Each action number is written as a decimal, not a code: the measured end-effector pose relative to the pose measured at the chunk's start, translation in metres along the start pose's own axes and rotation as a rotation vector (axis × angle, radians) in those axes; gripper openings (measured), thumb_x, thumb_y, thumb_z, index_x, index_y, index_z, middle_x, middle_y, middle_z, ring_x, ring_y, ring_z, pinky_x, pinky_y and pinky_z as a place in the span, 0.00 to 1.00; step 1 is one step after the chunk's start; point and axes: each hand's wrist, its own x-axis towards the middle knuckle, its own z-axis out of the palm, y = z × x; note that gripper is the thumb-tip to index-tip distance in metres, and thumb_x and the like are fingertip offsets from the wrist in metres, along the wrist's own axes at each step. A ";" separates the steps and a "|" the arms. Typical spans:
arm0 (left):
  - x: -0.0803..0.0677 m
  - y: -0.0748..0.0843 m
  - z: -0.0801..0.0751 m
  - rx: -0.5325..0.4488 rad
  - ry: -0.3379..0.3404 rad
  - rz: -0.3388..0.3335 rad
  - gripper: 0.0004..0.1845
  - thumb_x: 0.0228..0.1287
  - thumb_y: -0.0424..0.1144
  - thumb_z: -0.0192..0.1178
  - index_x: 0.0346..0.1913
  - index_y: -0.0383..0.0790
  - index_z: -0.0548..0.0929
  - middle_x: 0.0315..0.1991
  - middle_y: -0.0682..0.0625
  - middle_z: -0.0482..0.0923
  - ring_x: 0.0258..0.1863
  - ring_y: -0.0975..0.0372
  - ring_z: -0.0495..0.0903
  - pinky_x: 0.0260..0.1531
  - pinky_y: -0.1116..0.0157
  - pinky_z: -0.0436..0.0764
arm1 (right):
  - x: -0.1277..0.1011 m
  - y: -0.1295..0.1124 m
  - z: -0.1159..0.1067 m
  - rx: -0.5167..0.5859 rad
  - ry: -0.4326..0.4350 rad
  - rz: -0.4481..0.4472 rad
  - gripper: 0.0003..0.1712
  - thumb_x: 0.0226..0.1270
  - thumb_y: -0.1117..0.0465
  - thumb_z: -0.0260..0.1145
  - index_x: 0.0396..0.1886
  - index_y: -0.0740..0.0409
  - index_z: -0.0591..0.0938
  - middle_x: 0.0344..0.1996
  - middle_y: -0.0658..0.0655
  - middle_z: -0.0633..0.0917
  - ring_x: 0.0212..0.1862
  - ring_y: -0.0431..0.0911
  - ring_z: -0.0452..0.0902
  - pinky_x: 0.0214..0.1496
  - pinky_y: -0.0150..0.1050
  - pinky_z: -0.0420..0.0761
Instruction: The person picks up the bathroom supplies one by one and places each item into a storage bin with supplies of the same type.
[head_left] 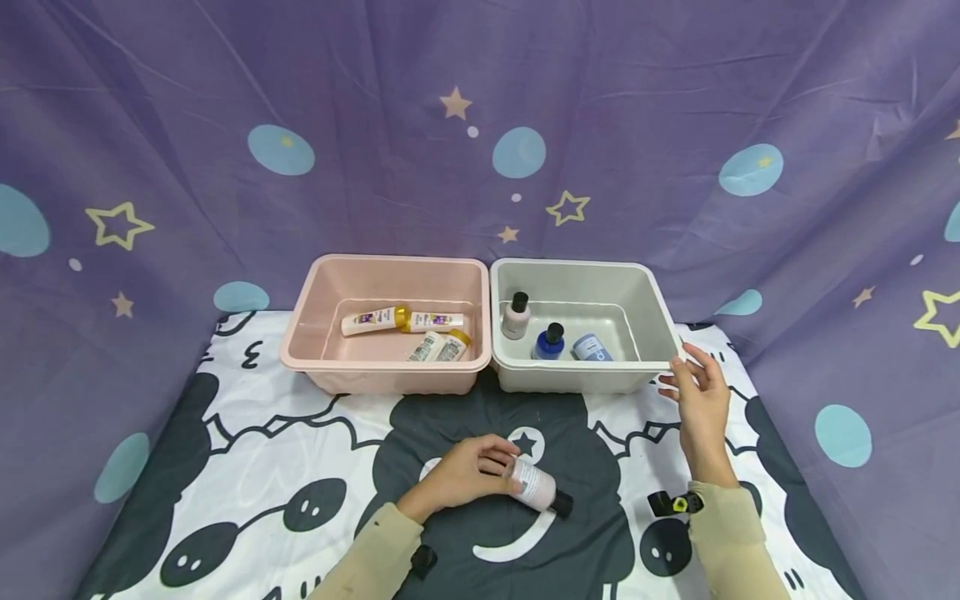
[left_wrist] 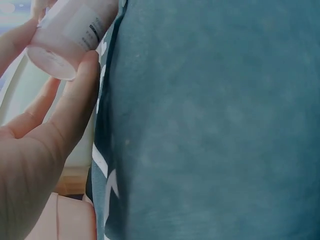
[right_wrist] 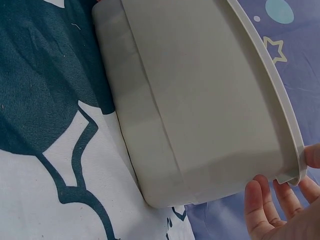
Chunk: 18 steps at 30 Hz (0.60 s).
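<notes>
Purple star-printed cloth [head_left: 675,100] hangs behind everything, and a black-and-white cartoon cloth [head_left: 247,425] covers the worktop. I take the grey bin [head_left: 645,287] as my landmark. Just left of it, side touching side, sits a pink bin [head_left: 300,321] holding several tubes [head_left: 375,319]. Inside the grey bin I see a pale bottle [head_left: 516,317], a blue bottle [head_left: 550,342] and a light-blue jar [head_left: 592,347]. My right hand [head_left: 701,400] is at the bin's front right corner, fingers straight and relaxed, tips just at the rim (gripping nothing). In front of the bin, well apart from it, my left hand [head_left: 465,471] curls around a pink bottle [head_left: 534,485] with a black cap, lying tilted on the cloth.
</notes>
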 end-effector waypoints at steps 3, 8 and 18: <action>0.000 0.005 -0.001 -0.010 0.025 -0.005 0.26 0.56 0.36 0.76 0.57 0.30 0.80 0.46 0.47 0.83 0.44 0.57 0.85 0.44 0.65 0.83 | -0.001 -0.001 0.001 -0.008 0.003 0.002 0.24 0.72 0.62 0.66 0.66 0.58 0.76 0.47 0.60 0.82 0.37 0.49 0.85 0.34 0.35 0.85; 0.001 0.020 -0.006 -0.047 0.047 0.008 0.28 0.58 0.40 0.75 0.58 0.30 0.79 0.48 0.47 0.83 0.46 0.56 0.85 0.45 0.63 0.83 | -0.001 -0.001 0.001 -0.016 0.007 0.002 0.24 0.72 0.61 0.67 0.65 0.57 0.77 0.48 0.60 0.82 0.38 0.50 0.85 0.35 0.36 0.85; 0.009 0.064 -0.022 -0.052 0.076 0.132 0.24 0.60 0.36 0.73 0.58 0.35 0.80 0.50 0.42 0.81 0.48 0.53 0.84 0.45 0.61 0.84 | -0.002 -0.002 0.001 0.003 -0.005 -0.023 0.25 0.72 0.62 0.66 0.66 0.61 0.76 0.47 0.62 0.83 0.33 0.43 0.84 0.32 0.34 0.84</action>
